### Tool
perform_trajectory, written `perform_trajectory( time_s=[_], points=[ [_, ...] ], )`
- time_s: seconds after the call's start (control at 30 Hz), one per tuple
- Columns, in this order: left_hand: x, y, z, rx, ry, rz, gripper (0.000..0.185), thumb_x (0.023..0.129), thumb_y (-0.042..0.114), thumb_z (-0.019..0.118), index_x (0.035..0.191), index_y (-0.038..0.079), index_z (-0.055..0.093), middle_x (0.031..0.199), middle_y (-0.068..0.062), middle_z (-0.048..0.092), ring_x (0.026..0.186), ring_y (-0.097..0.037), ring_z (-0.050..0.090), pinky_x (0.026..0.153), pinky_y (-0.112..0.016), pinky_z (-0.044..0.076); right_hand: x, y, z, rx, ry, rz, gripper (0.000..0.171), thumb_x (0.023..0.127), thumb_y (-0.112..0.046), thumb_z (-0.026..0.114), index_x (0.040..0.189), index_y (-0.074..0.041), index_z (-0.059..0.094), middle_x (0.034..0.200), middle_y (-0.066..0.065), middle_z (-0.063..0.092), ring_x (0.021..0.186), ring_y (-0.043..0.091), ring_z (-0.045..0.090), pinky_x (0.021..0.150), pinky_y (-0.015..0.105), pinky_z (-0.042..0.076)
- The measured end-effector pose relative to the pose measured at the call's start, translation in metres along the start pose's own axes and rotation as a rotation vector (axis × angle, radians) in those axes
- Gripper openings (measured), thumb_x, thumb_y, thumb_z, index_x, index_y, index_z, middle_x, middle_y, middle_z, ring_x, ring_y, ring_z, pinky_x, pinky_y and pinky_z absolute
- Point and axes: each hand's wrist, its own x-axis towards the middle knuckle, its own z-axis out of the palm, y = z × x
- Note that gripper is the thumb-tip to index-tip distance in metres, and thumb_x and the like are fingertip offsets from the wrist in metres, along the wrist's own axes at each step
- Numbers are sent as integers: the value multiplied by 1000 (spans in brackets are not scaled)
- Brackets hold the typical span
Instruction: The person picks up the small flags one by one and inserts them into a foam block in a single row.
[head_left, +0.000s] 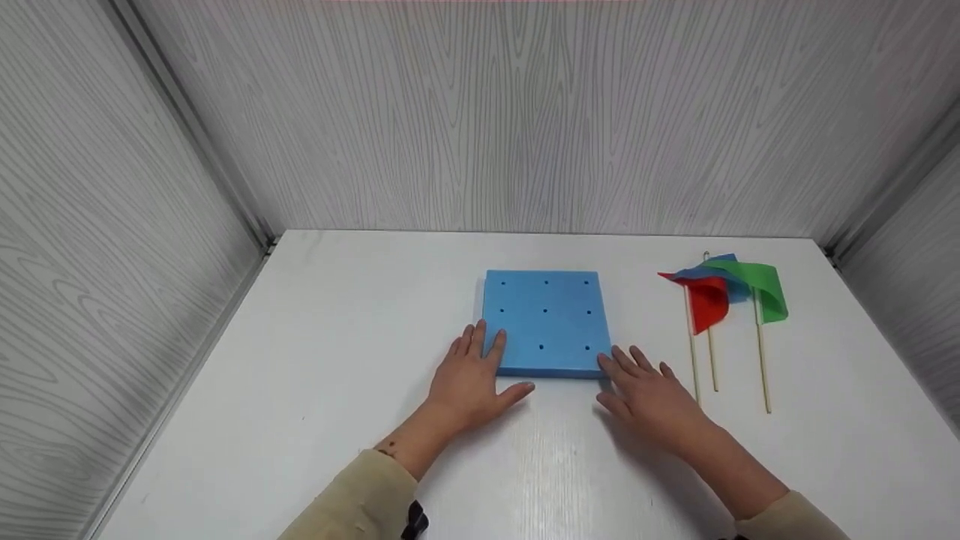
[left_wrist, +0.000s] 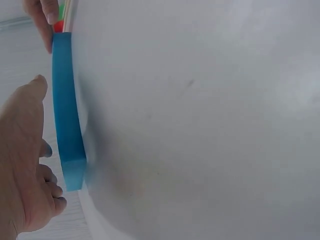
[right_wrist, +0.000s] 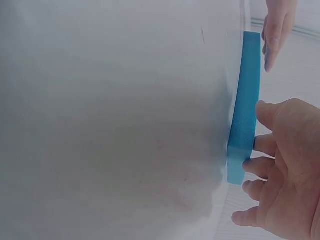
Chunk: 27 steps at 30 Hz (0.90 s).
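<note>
A square blue foam block (head_left: 566,330) with rows of small holes in its top lies flat on the white table. At its near left corner is my left hand (head_left: 466,379), fingers stretched over the edge and thumb spread toward the front. My right hand (head_left: 652,397) is at the near right corner, its fingertips right at the edge and the fingers slightly bent. From each wrist, the block's side face (left_wrist: 67,100) shows beside the hand, with nothing gripped. The hole nearest the left fingers is hidden.
Right of the block lie three small flags on thin sticks: a red flag (head_left: 709,300), a blue flag (head_left: 739,291) and a green flag (head_left: 769,289), overlapping at the top. Grey wood-grain panels (head_left: 480,120) wall the white table (head_left: 360,322) at the back and sides.
</note>
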Motion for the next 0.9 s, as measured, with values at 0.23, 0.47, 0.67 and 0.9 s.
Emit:
perform_trajectory(
  time_s=[0.23,0.47,0.67,0.9],
  points=[
    [4,-10,1,-8,4,9,95,101,74,47,169,11,28,174,-20,21,161,-40,17,130,-50,18,-1,0,3,-2,11,-19,64,109,-38,59,162,-6,43,167,23,37,155,49,29,116,75,30],
    [6,-15,2,-10,-18,11,87,106,68,46,170,13,26,175,-19,19,162,-39,12,131,-50,15,0,-1,3,22,4,-9,62,110,-35,58,163,-8,42,168,22,36,156,49,27,119,73,27],
    [6,-13,1,-28,-16,22,80,108,61,48,168,12,31,174,-20,22,161,-40,15,131,-50,16,-2,3,4,23,4,-8,63,110,-36,57,163,-8,41,168,21,36,156,48,27,119,73,27],
    [3,-10,0,-30,-13,35,74,109,55,50,167,12,34,173,-20,25,161,-39,18,130,-49,18,-7,7,5,25,4,-7,62,109,-34,58,163,-7,43,167,22,37,155,49,27,118,74,28]
  ],
)
